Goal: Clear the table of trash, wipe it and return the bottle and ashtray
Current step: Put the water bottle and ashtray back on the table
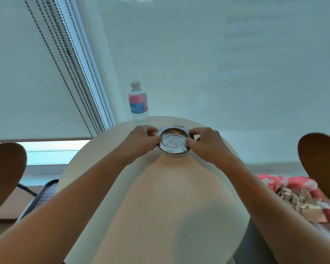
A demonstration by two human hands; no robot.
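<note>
Ashtray (174,140), round metal, sits mouth-up on far part of bench (179,197). Left hand (141,139) & right hand (204,141) pinch opp. rims, fingers clamped on it. Bottle (138,101) upright just behind, cap up, at far edge.

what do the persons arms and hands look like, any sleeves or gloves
Both forearms are bare as far as the view shows, with no sleeves. The left hand and right hand wear no gloves, and no rings, watch or bracelets are visible.

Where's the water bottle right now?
In the head view the water bottle stands upright at the round table's far edge, just beyond the ashtray.
</note>
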